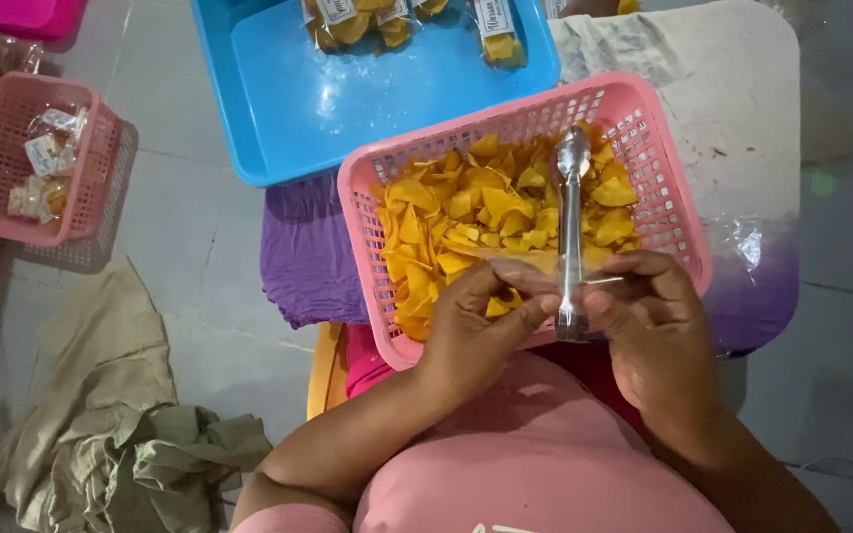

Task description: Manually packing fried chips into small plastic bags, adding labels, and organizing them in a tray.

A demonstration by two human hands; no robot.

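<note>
1. The left hand [476, 331] sat at lower centre of the frame, its fingers pinched on the edge of a clear bag [525, 268] over the near rim of the pink basket [663, 197].
2. The right hand [649, 326] sat just right of it, closed on the other edge of the bag and on the near end of the metal tongs [571, 232]; which fingers gripped which could not be told.
3. The bag was nearly see-through, so its outline and whatever it held were hard to make out against the chips [486, 212].
4. The tongs ran from the right hand up the frame, their spoon-shaped tips lying on the chips near the basket's far wall.
5. The yellow-orange chips filled the basket at centre frame; its near wall was hidden behind both hands.
6. The basket rested on a purple and white cloth [308, 257], whose support underneath could not be seen.
7. A blue tray [288, 109] lay at top centre, cut off by the upper edge, holding a few filled packets [498, 30] only partly in view.
8. A smaller pink basket [12, 128] stood at upper left with small packets inside, blurred.
9. A crumpled olive cloth [120, 434] lay on the floor at lower left.
10. A pink box [27, 15] at the top left corner was mostly cut off.
</note>
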